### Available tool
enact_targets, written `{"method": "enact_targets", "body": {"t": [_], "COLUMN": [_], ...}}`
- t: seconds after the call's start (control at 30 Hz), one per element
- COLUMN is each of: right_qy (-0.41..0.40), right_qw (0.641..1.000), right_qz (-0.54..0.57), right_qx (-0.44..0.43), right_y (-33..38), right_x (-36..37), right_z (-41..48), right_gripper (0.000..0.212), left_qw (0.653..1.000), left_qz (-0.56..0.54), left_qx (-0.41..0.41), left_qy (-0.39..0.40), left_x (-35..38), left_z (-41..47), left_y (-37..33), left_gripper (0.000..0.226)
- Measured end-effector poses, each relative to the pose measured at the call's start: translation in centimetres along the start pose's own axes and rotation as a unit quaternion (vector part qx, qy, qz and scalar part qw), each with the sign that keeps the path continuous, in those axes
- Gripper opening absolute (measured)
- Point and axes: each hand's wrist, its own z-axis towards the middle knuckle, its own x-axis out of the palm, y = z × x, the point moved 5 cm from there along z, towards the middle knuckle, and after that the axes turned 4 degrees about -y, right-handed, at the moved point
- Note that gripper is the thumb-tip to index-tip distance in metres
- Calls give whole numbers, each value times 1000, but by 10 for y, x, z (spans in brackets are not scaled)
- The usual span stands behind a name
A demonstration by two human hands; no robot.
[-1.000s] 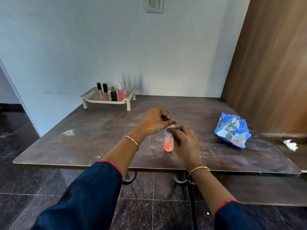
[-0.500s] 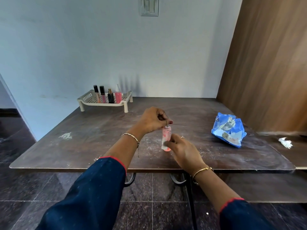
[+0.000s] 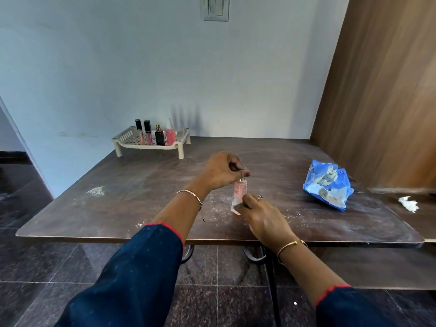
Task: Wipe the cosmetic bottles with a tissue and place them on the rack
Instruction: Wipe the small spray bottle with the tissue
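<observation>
Pale room, brown worktop

Pale blue-white wall [image 3: 141,67] ran behind, with a switch plate [image 3: 215,8] high at centre. Wood-grain panel [image 3: 382,102] stood on the right. Dark brown worktop [image 3: 141,180], dusted with white specks, butted the wall. Dark polished tile floor [image 3: 224,298] lay below, black metal leg [image 3: 271,279] under the near edge. Light was soft and even.
</observation>
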Motion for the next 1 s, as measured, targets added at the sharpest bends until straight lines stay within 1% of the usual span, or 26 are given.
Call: {"method": "enact_targets", "body": {"t": [0.07,0.1,0.2,0.27,0.37,0.43,0.53,0.6,0.7,0.77,0.8,0.87,0.93,1.0], "right_qy": [9,-1,-43,-74,-77,-55,1,29,44,37,29,7,-20,-51], "right_qw": [999,999,998,997,996,996,988,980,967,962,962,966,973,983], "right_qz": [-17,-27,-34,-35,-39,-67,-115,-113,-120,-108,-102,-102,-112,-95], "right_qx": [-30,-42,-16,-5,-17,-31,-107,-164,-222,-247,-250,-238,-200,-147], "right_y": [0,-3,-17,-20,-15,-14,-9,-5,-3,-6,-8,-14,-17,-20], "right_x": [-3,-7,-22,-29,-26,-21,-6,3,7,6,4,-3,-12,-20], "right_z": [3,7,26,36,33,28,18,8,-2,-3,-1,8,22,33], "right_gripper": [14,11,20,23,23,25,14,18,21,11,7,11,17,23], "left_qw": [1000,1000,1000,1000,1000,1000,1000,999,999,998,997,996,995,995], "left_qz": [3,0,5,16,5,-4,-23,-37,-45,-58,-68,-83,-87,-87], "left_qx": [4,4,9,11,7,5,-8,-13,-17,-28,-34,-37,-28,-23], "left_qy": [-2,-2,9,12,11,9,6,10,11,10,12,20,30,39], "left_x": [-1,-1,0,0,1,1,1,1,-1,-2,-3,-5,-6,-8], "left_z": [0,1,2,2,2,1,2,2,0,-1,-2,-4,-5,-7], "left_y": [1,2,1,1,3,4,5,5,5,8,9,12,15,17], "left_gripper": [15,15,13,10,9,10,13,12,12,11,11,11,12,13]}}
